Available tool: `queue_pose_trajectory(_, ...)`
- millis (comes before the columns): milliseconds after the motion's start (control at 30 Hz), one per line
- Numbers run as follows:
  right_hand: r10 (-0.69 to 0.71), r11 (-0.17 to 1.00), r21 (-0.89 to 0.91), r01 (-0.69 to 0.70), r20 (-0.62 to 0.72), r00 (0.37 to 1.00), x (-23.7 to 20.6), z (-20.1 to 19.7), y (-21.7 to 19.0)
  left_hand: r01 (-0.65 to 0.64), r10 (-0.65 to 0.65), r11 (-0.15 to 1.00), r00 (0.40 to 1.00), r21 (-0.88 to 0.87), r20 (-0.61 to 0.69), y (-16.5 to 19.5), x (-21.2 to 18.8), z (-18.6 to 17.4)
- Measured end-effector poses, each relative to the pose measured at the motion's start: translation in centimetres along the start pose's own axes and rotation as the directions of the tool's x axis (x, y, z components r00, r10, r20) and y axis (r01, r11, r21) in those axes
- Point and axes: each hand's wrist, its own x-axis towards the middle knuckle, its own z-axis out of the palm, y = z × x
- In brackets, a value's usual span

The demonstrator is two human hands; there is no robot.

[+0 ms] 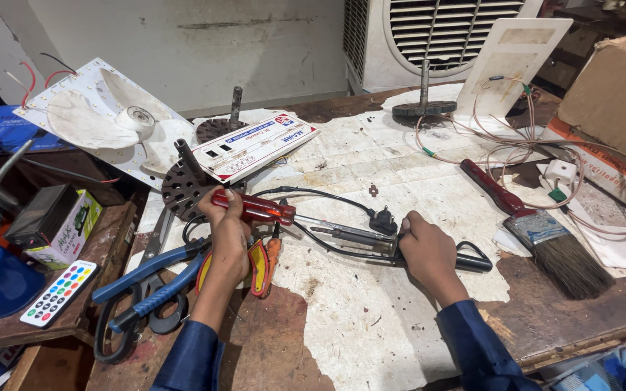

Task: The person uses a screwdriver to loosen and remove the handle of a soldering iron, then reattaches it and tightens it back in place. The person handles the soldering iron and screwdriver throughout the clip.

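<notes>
Left hand (227, 233) closed around red screwdriver (255, 208). Right hand (429, 253) gripping soldering iron (371, 239), just right of screwdriver. Brush (537, 228) farther right.

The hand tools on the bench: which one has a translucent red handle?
The screwdriver in the left hand; the pliers have blue handles, the paintbrush an opaque dark-red one.

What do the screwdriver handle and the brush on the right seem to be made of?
The screwdriver handle in the left hand looks like glossy, translucent red plastic. The brush seems to have a dark red lacquered wooden handle, a dull metal band and dark bristles.
</notes>
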Motion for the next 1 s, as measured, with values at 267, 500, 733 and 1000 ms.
queue_pose_trajectory(267, 0.037, 0.999, -0.013, -0.036, 0.050, 0.998, 0.0, -0.4, -0.4, -0.016, 0.016, 1.000, 1.000, -0.007, -0.002, -0.1, 0.2, -0.1)
queue_pose_trajectory(500, 0.036, 0.999, -0.008, -0.036, 0.040, 0.999, -0.1, -0.5, -0.6, -0.031, 0.030, 0.999, 1.000, 0.017, 0.007, -0.2, 0.1, 0.0)
queue_pose_trajectory(733, 0.069, 0.997, -0.030, -0.069, 0.009, 0.998, -0.1, -0.5, -0.9, -0.058, 0.049, 0.994, 0.994, 0.090, 0.099, 0.8, -0.2, 0.3)
queue_pose_trajectory(1000, 0.061, 0.998, -0.015, -0.061, -0.004, 0.998, -0.3, -0.3, -0.5, -0.044, 0.047, 0.999, 0.970, -0.020, 0.236, 2.5, -0.7, 0.5)
